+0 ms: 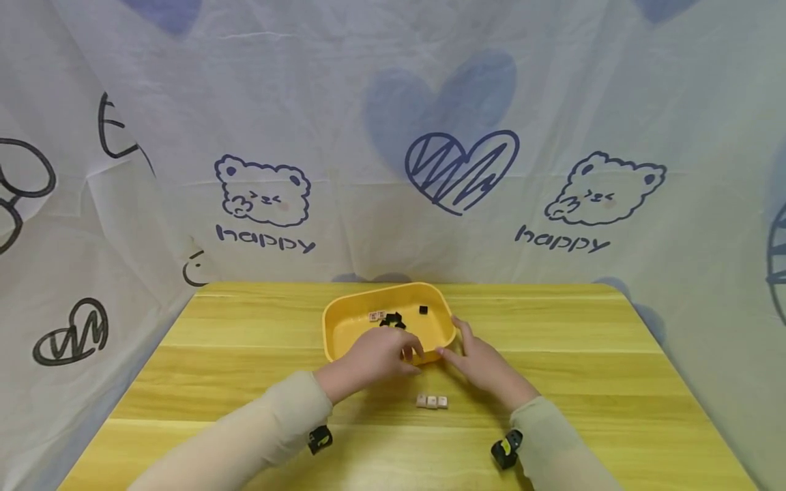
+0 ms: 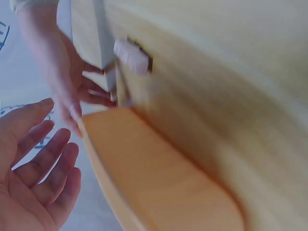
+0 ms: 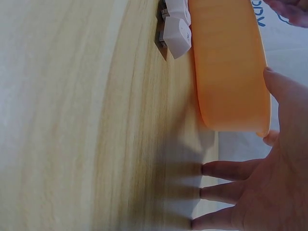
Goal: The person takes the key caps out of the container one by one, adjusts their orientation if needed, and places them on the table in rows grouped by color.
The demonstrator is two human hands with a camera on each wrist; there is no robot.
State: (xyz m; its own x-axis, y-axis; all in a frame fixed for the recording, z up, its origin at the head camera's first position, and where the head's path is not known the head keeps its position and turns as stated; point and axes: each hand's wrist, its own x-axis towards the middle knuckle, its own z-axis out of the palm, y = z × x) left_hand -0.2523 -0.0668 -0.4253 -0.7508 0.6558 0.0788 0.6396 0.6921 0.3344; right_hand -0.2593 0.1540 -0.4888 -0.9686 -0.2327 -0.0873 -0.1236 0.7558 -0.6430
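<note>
A shallow yellow plastic basin (image 1: 353,298) sits on the table, with several black keycaps (image 1: 393,318) and two pale keycaps (image 1: 377,316) inside. My left hand (image 1: 381,351) hovers over its near rim, fingers loosely bent; the left wrist view shows nothing between the fingers. At the basin's right corner, my right hand (image 1: 482,358) holds the rim between thumb and index finger. Its other fingers (image 3: 226,192) stretch out straight, clear of the basin wall. Three white keycaps (image 1: 432,402) lie in a short row on the table in front of the basin.
The wooden table (image 1: 552,334) runs back to a white cloth (image 1: 368,232) printed with bears and hearts. Black devices (image 1: 506,449) are strapped at both wrists. Pale sleeves (image 1: 270,419) cover both forearms.
</note>
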